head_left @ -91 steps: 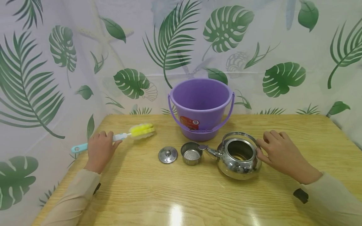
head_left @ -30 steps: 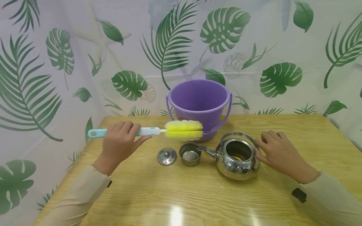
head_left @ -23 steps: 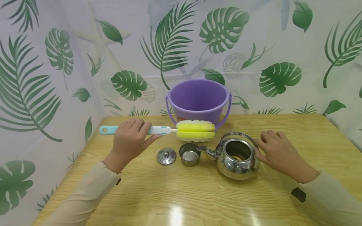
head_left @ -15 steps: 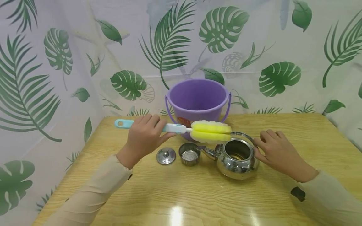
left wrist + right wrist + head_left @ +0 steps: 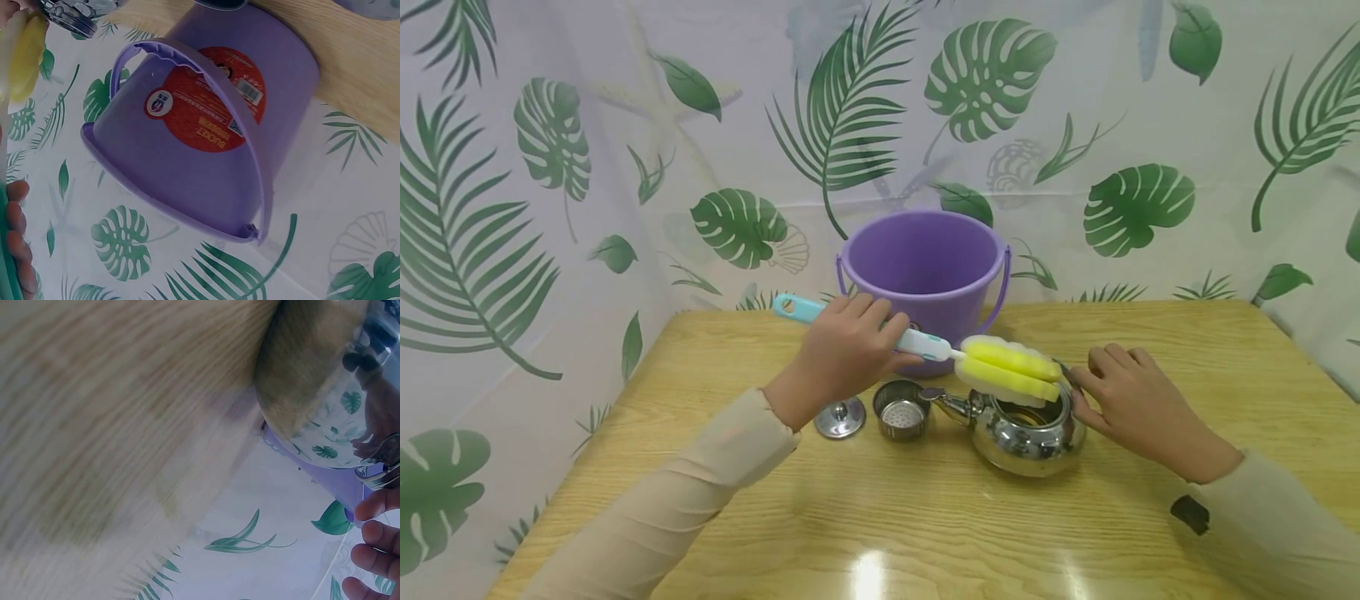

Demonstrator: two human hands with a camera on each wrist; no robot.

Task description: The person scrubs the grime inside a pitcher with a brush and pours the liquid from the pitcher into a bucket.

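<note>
Grips the handle of a sponge brush (image 5: 925, 344) in the left hand (image 5: 850, 348), with fingers curled round the blue-and-white grip. Points the yellow-and-white head down and toward the right edge of the table (image 5: 925, 517), over the mouth of a steel kettle (image 5: 1028, 446); hard to tell whether dipping inside. Pinches the kettle's handle, low on the right-edge side, between thumb and fingers of the right hand (image 5: 1131, 404). Sits upright and uncovered, that kettle, right of the table's middle, with spout toward the left edge. Just beside the spout's tip, a steel strainer basket (image 5: 901, 410). Next along toward the left edge, a round knobbed lid (image 5: 840, 419), partly hidden behind the left hand. Near the middle of the far edge, an upright purple bucket (image 5: 958, 312) with a red label (image 5: 194, 115). Behind the far edge, a leaf-printed sheet (image 5: 737, 150).
</note>
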